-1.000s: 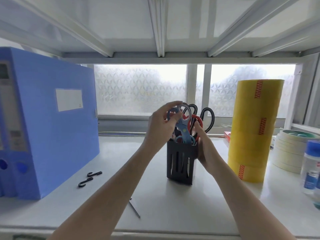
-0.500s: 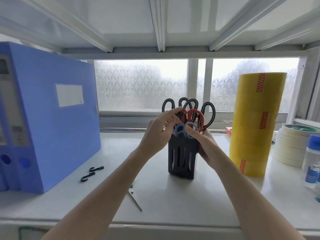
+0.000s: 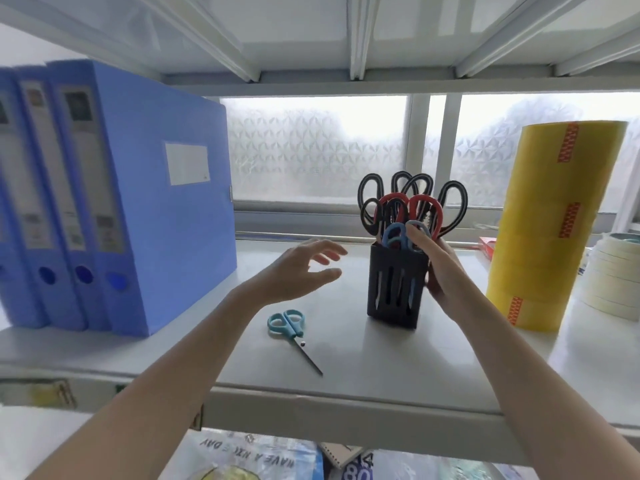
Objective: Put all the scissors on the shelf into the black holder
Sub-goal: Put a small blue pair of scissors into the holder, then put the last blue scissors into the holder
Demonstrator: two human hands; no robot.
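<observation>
The black holder point(image 3: 394, 289) stands on the white shelf point(image 3: 346, 351), filled with several scissors: black-handled ones point(image 3: 450, 202) at the back, a red-handled pair point(image 3: 420, 206) and a blue-handled pair point(image 3: 393, 233) in front. My right hand point(image 3: 440, 268) wraps the holder's right side, its fingertips touching the blue handles. My left hand point(image 3: 298, 271) hovers open to the left of the holder, holding nothing. A small light-blue scissors point(image 3: 289, 325) lies flat on the shelf below my left hand, its blades pointing toward the front edge.
Blue file boxes point(image 3: 138, 202) stand at the left. A tall stack of yellow tape rolls point(image 3: 550, 230) rises right of the holder, with white tape rolls point(image 3: 613, 278) beyond it. The shelf's front edge point(image 3: 346, 407) runs below; bags lie on the level underneath.
The blue-handled scissors went down into the holder and my left hand let go, drawing back to the left with fingers spread. The view shifted, revealing the light-blue scissors on the shelf.
</observation>
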